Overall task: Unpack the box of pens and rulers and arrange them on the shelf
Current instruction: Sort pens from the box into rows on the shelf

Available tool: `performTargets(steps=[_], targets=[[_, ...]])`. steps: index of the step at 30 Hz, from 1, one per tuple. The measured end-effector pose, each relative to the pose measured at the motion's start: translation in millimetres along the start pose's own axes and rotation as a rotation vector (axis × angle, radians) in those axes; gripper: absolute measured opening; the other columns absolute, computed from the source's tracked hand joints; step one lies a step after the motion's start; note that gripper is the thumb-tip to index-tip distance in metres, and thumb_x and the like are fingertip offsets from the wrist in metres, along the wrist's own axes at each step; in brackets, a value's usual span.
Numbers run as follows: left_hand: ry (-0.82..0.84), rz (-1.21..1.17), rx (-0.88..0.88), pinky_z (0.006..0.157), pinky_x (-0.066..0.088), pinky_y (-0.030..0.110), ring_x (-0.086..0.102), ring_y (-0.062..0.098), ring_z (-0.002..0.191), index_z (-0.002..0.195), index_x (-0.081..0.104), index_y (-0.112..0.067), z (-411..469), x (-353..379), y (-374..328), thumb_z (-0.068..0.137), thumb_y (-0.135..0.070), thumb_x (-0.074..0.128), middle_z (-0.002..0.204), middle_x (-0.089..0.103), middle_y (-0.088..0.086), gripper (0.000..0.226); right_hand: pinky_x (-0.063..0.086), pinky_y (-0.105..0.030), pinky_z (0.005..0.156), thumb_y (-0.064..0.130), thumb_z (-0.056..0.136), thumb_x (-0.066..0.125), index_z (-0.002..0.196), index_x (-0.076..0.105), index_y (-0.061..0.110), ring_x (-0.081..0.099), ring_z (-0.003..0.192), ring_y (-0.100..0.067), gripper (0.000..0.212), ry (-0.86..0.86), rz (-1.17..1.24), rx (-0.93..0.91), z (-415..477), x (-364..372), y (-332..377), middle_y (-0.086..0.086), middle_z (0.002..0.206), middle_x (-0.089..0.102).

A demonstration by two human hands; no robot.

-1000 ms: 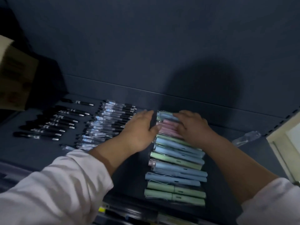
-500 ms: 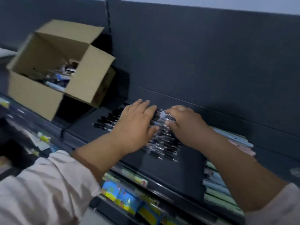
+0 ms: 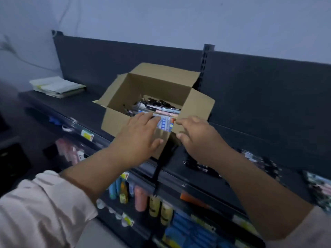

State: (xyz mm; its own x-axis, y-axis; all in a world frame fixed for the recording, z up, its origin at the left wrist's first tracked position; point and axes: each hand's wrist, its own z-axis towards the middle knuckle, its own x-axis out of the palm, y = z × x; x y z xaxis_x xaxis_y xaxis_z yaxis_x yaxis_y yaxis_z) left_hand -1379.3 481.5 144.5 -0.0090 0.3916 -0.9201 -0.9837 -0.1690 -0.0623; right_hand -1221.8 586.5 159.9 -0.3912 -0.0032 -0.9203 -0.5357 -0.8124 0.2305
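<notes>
Cardboard box [image 3: 143, 86] open on the shelf [image 3: 75, 108], both hands reaching in for another batch.
Pens [image 3: 155, 104] are heaped inside; other pens [image 3: 200, 167] already lie on the shelf to the right. The left hand [image 3: 139, 133], fingers straight and spread, reaches over the near wall to a blue-and-white packet [image 3: 165, 123], possibly touching it. The right hand [image 3: 198, 135], loosely curled, holds nothing. The next move likely calls for gripping that packet and lifting it clear.

Brown cardboard box [image 3: 143, 90] w/ blue-white printed pack [image 3: 165, 123] at its near edge; dark grey shelf [image 3: 75, 106]; pale pink sleeve [image 3: 39, 208]; yellow & blue bottles [image 3: 161, 208] below
</notes>
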Motion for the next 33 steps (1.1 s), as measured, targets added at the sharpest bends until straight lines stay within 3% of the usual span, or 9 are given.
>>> performTargets(steps=[4, 10, 14, 19, 22, 26, 30, 33], targets=[[0.010, 0.006, -0.036, 0.112, 0.012, 0.033, 0.020, 0.025, 0.142, 0.149, 0.025, -0.017, 8, -7, 57, 0.093, -0.046, 0.050, 0.154, 0.026, 0.007, 0.068, 0.033, -0.035, 0.107, 0.034, 0.096, 0.048, 0.142, 0.041, 0.023, 0.036, 0.130, -0.022, 0.048, 0.039, 0.019, 0.021, 50, 16, 33, -0.001, 0.144, 0.041], [0.002, 0.008, -0.085, 0.113, 0.017, 0.040, 0.021, 0.026, 0.142, 0.149, 0.024, -0.020, 42, 2, 121, 0.092, -0.048, 0.050, 0.155, 0.025, 0.008, 0.068, 0.041, -0.032, 0.089, 0.039, 0.093, 0.054, 0.138, 0.041, 0.019, 0.047, 0.120, -0.025, 0.052, 0.123, 0.005, 0.090, 135, 47, 32, -0.005, 0.142, 0.041], [0.055, 0.012, -0.112, 0.115, 0.013, 0.039, 0.015, 0.024, 0.144, 0.151, 0.018, -0.023, 67, 20, 155, 0.093, -0.050, 0.045, 0.157, 0.019, 0.007, 0.069, 0.043, -0.034, 0.096, 0.038, 0.093, 0.055, 0.143, 0.036, 0.017, 0.047, 0.124, -0.026, 0.057, 0.173, -0.005, 0.201, 195, 68, 16, -0.008, 0.144, 0.040], [0.049, -0.024, -0.083, 0.116, 0.010, 0.038, 0.013, 0.024, 0.145, 0.151, 0.016, -0.023, 107, 40, 184, 0.093, -0.054, 0.044, 0.158, 0.019, 0.006, 0.071, 0.046, -0.033, 0.079, 0.039, 0.090, 0.060, 0.138, 0.039, 0.013, 0.053, 0.108, -0.027, 0.058, 0.206, -0.061, 0.393, 256, 86, -5, -0.010, 0.134, 0.047], [0.070, -0.043, -0.033, 0.116, 0.010, 0.039, 0.012, 0.025, 0.145, 0.151, 0.017, -0.022, 135, 58, 196, 0.093, -0.053, 0.045, 0.157, 0.019, 0.006, 0.072, 0.051, -0.035, 0.083, 0.039, 0.089, 0.063, 0.137, 0.041, 0.010, 0.054, 0.095, -0.023, 0.060, 0.223, -0.021, 0.461, 280, 98, -15, -0.010, 0.128, 0.053], [0.012, 0.003, 0.089, 0.116, 0.010, 0.042, 0.011, 0.026, 0.145, 0.150, 0.020, -0.021, 174, 78, 224, 0.092, -0.057, 0.041, 0.156, 0.021, 0.005, 0.072, 0.049, -0.033, 0.088, 0.045, 0.087, 0.063, 0.140, 0.039, 0.012, 0.054, 0.111, -0.025, 0.066, 0.275, -0.051, 0.495, 302, 116, -29, -0.010, 0.134, 0.050], [0.068, -0.033, 0.218, 0.116, 0.009, 0.041, 0.013, 0.025, 0.145, 0.150, 0.016, -0.024, 212, 97, 249, 0.091, -0.061, 0.037, 0.157, 0.020, 0.004, 0.073, 0.044, -0.033, 0.100, 0.049, 0.076, 0.072, 0.141, 0.041, 0.020, 0.050, 0.120, -0.024, 0.078, 0.278, 0.024, 0.521, 318, 133, -40, -0.008, 0.139, 0.045], [0.094, -0.085, 0.292, 0.115, 0.011, 0.041, 0.015, 0.025, 0.143, 0.149, 0.020, -0.023, 229, 115, 253, 0.090, -0.062, 0.038, 0.155, 0.024, 0.004, 0.073, 0.035, -0.030, 0.107, 0.053, 0.071, 0.075, 0.148, 0.030, 0.023, 0.040, 0.131, -0.025, 0.094, 0.282, 0.062, 0.604, 329, 143, -50, -0.007, 0.147, 0.036]])
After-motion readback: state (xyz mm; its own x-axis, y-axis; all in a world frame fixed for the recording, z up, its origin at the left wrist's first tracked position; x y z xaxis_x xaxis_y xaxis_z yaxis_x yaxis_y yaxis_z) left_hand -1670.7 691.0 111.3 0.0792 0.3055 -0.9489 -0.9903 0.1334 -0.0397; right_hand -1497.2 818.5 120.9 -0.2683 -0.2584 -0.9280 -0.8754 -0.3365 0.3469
